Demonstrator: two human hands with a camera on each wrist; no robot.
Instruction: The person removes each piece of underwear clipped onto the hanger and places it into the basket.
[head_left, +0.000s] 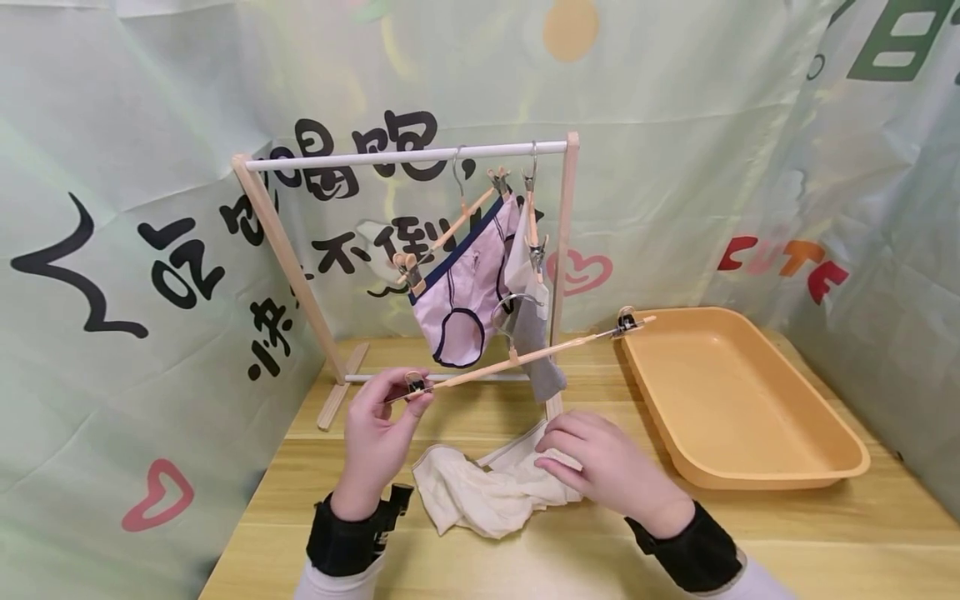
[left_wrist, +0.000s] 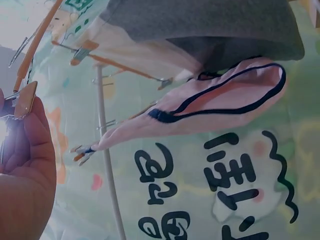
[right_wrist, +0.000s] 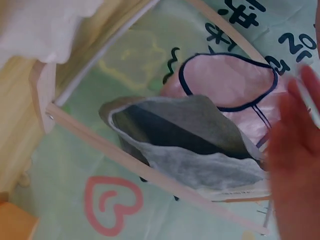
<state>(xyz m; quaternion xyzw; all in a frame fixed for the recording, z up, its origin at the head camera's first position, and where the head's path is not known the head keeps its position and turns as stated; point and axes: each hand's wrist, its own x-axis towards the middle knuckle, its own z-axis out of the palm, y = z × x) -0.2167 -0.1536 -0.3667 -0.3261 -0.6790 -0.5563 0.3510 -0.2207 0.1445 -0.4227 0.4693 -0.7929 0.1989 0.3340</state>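
Observation:
My left hand (head_left: 381, 425) pinches a wooden clip hanger (head_left: 487, 369) at its left clip (left_wrist: 25, 100). The hanger slants up to the right, its other clip (head_left: 626, 322) at the far end with no cloth in it. My right hand (head_left: 600, 458), fingers loosely bent, hovers around the right part of a crumpled cream garment (head_left: 480, 492) on the table. In the right wrist view that hand (right_wrist: 295, 165) is blurred and no held thing shows. Behind the hanger, pink underpants (head_left: 465, 287) with navy trim and a grey-and-white garment (head_left: 531, 333) hang on the rack.
A small wooden drying rack (head_left: 566, 217) with a white top bar (head_left: 360, 158) stands at the back of the wooden table (head_left: 292, 517). To the right lies an orange tray (head_left: 750, 392). A printed cloth backdrop (head_left: 675, 167) rises close behind the rack.

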